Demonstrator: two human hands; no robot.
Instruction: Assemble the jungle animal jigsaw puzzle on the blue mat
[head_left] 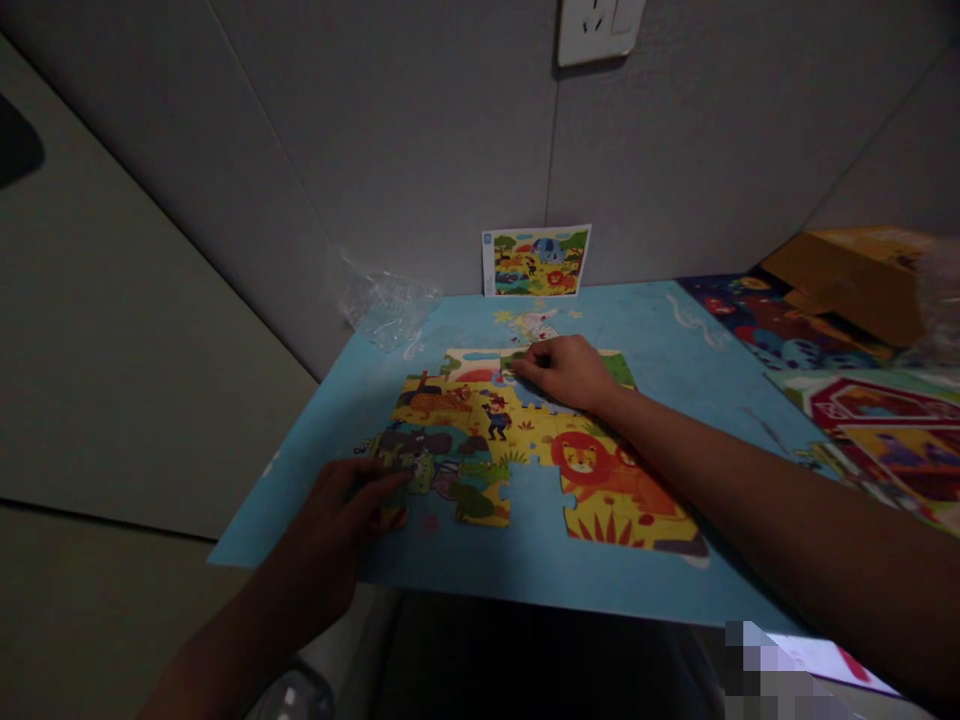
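Note:
A partly assembled jigsaw puzzle [517, 430] lies on the light-blue board, showing a leopard, a person in a hat, a hippo and an orange lion. Over its top middle, my right hand [562, 370] is closed, thumb and fingertips pinched on a puzzle piece [513, 362] that they mostly hide. My left hand [345, 505] rests at the lower-left corner, fingers stretched out across the hippo part and covering some of it. A reddish puzzle piece [394, 517] shows beneath that hand. Bare board shows through gaps along the puzzle's bottom edge.
A picture card [537, 262] of the same scene leans against the wall. Crumpled clear plastic [390, 305] lies at the back left. At right are an orange-brown opened packet [862, 280] and another colourful picture [892, 430]. The blue board's front edge [540, 597] is near me.

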